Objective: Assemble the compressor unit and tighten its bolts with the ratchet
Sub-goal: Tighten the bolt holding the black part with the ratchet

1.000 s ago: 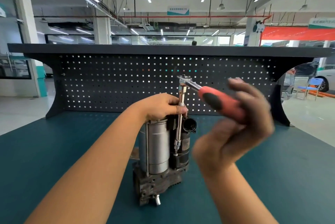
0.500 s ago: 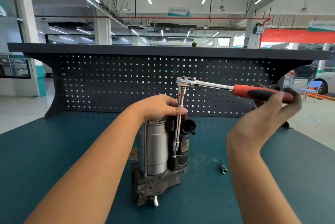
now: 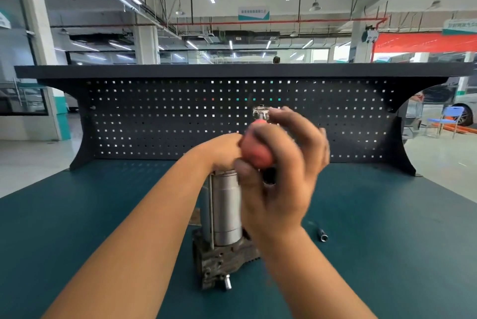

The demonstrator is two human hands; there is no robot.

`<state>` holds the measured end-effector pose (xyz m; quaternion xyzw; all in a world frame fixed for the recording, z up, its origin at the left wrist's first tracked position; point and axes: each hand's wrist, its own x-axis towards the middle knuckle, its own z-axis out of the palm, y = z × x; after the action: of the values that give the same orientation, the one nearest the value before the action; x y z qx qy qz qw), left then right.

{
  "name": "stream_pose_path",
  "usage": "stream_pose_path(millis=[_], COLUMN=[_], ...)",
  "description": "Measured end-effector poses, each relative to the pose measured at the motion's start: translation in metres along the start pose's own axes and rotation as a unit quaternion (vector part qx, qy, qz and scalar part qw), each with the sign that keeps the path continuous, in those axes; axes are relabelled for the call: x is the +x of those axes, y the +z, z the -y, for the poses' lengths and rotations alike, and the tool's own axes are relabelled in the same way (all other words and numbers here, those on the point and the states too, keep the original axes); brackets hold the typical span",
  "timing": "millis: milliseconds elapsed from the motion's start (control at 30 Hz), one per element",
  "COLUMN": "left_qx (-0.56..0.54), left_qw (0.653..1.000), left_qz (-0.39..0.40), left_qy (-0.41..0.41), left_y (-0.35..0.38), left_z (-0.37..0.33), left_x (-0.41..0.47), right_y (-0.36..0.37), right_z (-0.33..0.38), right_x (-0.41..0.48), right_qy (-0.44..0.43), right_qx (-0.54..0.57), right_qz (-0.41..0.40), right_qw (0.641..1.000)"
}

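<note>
Looks mid-tightening — right hand (image 3: 281, 171) gripping the ratchet (image 3: 256, 154), left hand (image 3: 222, 153) beside it atop the compressor (image 3: 227, 210), grip hidden — next stroke needs bracing.

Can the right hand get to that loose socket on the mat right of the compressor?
Probably, once freed: the socket lies alone on bare mat, nothing over it, but the right hand grips the ratchet handle.
</note>
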<state>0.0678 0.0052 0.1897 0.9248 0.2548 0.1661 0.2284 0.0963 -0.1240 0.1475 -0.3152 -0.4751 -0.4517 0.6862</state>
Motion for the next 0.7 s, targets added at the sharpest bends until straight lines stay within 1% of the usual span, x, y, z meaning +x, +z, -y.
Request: stream_pose_path(millis=[33, 67, 100, 133, 167, 200, 233, 267, 300, 333, 367, 400, 433, 467, 500, 567, 633, 700], left_qx=[0.018, 0.012, -0.001, -0.015, -0.022, -0.023, -0.025, -0.027, -0.035, -0.040, -0.047, -0.049, -0.053, -0.053, -0.044, -0.027, -0.022, -0.049], left_qw=[1.000, 0.999, 1.000, 1.000, 1.000, 1.000, 0.999, 0.999, 0.999, 0.999, 0.998, 0.998, 0.998, 0.999, 0.999, 1.000, 0.999, 0.998], left_qz=[-0.003, -0.010, -0.008, -0.006, 0.000, 0.002, 0.004, 0.007, 0.011, 0.015, 0.020, 0.021, 0.016, 0.012, 0.008, 0.006, -0.002, -0.023], left_qy=[0.014, 0.029, 0.029, 0.024, 0.021, 0.019, 0.021, 0.024, 0.025, 0.027, 0.022, 0.020, 0.012, 0.008, 0.006, -0.001, -0.026, -0.040], left_y=[-0.001, 0.001, 0.001, 0.001, 0.001, 0.001, 0.002, 0.001, 0.001, 0.001, 0.001, 0.001, 0.000, -0.001, 0.001, 0.004, 0.003, -0.001], left_z=[-0.001, 0.000, -0.002, -0.002, -0.002, -0.001, -0.001, 0.000, -0.001, -0.002, -0.005, -0.004, -0.002, -0.002, -0.001, -0.001, -0.016, -0.036], left_x=[0.000, 0.000, -0.001, -0.002, -0.003, -0.003, -0.004, -0.003, -0.003, -0.004, -0.005, -0.004, -0.003, -0.003, -0.004, -0.002, -0.008, -0.019], right_y=[-0.003, -0.009, -0.012, -0.017, -0.023, -0.028, -0.033, -0.037, -0.039, -0.042, -0.044, -0.046, -0.046, -0.044, -0.042, -0.036, -0.030, -0.025], right_z=[-0.006, -0.012, -0.022, -0.032, -0.043, -0.056, -0.070, -0.085, -0.097, -0.109, -0.115, -0.115, -0.106, -0.094, -0.081, -0.050, -0.023, -0.004], right_x=[0.005, 0.011, 0.016, 0.022, 0.028, 0.034, 0.038, 0.042, 0.045, 0.049, 0.054, 0.057, 0.058, 0.054, 0.051, 0.045, 0.035, 0.023], right_qy=[0.011, 0.032, 0.075, 0.137, 0.209, 0.290, 0.371, 0.456, 0.523, 0.571, 0.602, 0.614, 0.608, 0.582, 0.541, 0.417, 0.300, 0.208], right_qx=[0.040, 0.080, 0.121, 0.150, 0.168, 0.162, 0.157, 0.160, 0.187, 0.222, 0.236, 0.240, 0.242, 0.238, 0.229, 0.226, 0.217, 0.192], right_qz=[-0.038, -0.071, -0.116, -0.155, -0.195, -0.222, -0.244, -0.248, -0.235, -0.211, -0.191, -0.184, -0.189, -0.207, -0.235, -0.265, -0.246, -0.173], right_qw=[0.998, 0.994, 0.983, 0.967, 0.943, 0.917, 0.882, 0.840, 0.798, 0.762, 0.739, 0.729, 0.732, 0.749, 0.774, 0.840, 0.896, 0.943])
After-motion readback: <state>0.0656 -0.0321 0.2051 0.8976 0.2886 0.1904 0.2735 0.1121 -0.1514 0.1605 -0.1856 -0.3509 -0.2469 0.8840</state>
